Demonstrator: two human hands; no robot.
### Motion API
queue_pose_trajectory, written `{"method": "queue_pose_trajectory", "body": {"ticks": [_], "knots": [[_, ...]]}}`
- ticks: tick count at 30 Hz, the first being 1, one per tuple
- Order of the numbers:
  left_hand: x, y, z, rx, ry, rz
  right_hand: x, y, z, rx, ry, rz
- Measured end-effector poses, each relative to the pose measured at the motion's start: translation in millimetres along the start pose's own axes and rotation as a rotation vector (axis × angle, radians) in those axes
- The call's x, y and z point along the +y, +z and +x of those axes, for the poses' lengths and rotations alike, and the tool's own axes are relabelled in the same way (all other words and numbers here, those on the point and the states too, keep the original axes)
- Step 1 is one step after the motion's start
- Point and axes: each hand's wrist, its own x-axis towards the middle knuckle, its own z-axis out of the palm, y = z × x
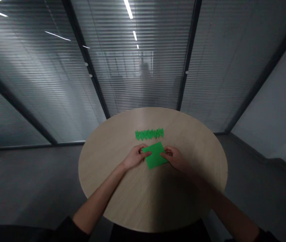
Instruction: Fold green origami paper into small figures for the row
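Observation:
A square sheet of green paper lies tilted on the round wooden table. My left hand pinches the sheet's left edge with thumb and fingers pressed together. At the right edge, my right hand pinches the paper the same way. Just beyond the sheet, a row of several small folded green paper figures stands in a line.
Frosted glass partition walls with dark frames rise right behind the table. Grey floor surrounds the table on both sides. A blurred figure shows through the glass far behind.

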Motion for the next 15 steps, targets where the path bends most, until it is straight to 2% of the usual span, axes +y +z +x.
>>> {"method": "queue_pose_trajectory", "body": {"ticks": [3, 6, 11, 15], "knots": [[2, 4.9, -1, 0.015, -0.071, -0.223, 3, -2, 0, 0.016, 0.061, 0.102], [5, 11.4, -4, -0.041, -0.122, -0.379, 5, -5, 1, 0.067, 0.128, 0.207], [12, 16.1, -6, -0.100, -0.153, -0.483, 0, -8, 2, 0.111, 0.141, 0.273], [18, 17.5, -9, -0.120, -0.163, -0.539, -5, -6, 0, 0.096, 0.155, 0.324]]}}
